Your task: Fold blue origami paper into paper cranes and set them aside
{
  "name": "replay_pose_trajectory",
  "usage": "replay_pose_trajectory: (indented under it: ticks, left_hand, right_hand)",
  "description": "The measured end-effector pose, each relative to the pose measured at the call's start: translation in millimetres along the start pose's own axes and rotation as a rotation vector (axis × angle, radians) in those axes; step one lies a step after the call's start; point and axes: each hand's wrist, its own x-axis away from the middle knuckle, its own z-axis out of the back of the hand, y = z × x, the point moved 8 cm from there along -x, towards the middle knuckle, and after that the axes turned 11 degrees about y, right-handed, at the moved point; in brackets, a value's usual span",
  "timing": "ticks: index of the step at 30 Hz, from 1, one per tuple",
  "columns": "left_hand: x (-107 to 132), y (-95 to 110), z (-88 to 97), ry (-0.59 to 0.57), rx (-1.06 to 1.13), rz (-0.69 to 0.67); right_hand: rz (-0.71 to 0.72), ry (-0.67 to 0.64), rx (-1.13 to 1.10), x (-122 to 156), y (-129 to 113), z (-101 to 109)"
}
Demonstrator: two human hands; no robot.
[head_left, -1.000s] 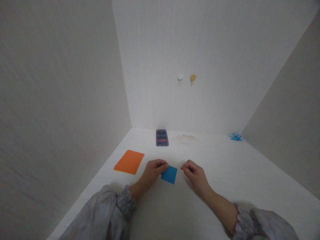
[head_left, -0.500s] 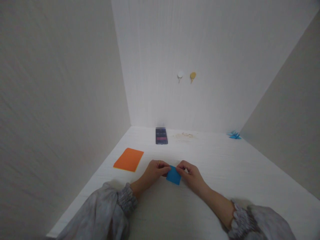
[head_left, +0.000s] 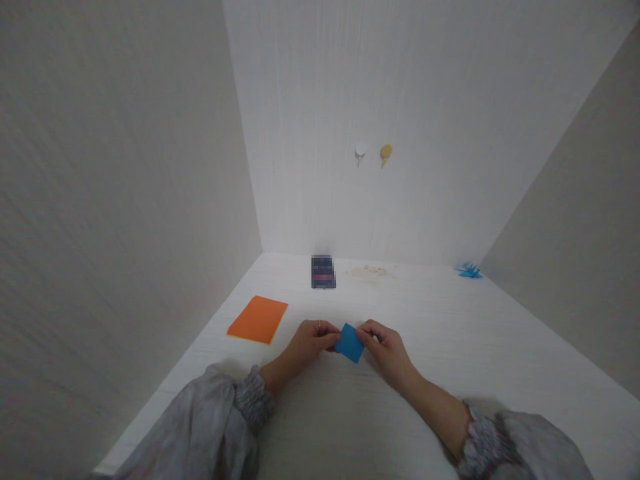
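A small blue square of folded paper [head_left: 349,344] is held between my two hands, tilted so one corner points away from me. My left hand [head_left: 314,341] pinches its left side between thumb and fingers; a ring shows on one finger. At the right upper edge, the thumb and fingertips of my right hand [head_left: 383,343] pinch the same paper. The fingertips under the paper are hidden. To the left of my left hand lies a flat orange sheet of paper [head_left: 259,320] with a thin yellow edge.
A dark, pixelated rectangular item [head_left: 323,272] lies near the back wall. Folded blue paper shapes [head_left: 469,270] sit in the far right corner. Two hooks, one white [head_left: 361,151] and one yellow [head_left: 386,152], are on the back wall. Pale brownish marks [head_left: 373,271] show on the table.
The blue paper has turned between my fingers and shifted slightly up and to the right; it now sits more like a diamond. Both hands have barely moved.
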Motion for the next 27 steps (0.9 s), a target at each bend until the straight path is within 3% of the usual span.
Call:
replay_pose_trajectory:
  ticks: [8,17,23,27]
  left_hand:
    - [4,-4,-10.1,-0.086,-0.065,0.011]
    - [6,1,-9.5,-0.086,-0.077,0.004]
    - [-1,-10,1.0,-0.023,-0.069,0.035]
    - [-4,-7,1.1,-0.013,-0.019,-0.017]
  right_hand:
    - [-0.051,-0.062,-0.047,1,6,-11]
    - [-0.194,0.017,-0.291,4,21,-8]
    - [-0.294,0.24,-0.415,-10,37,18]
    - [-0.329,0.149,-0.442,-10,42,12]
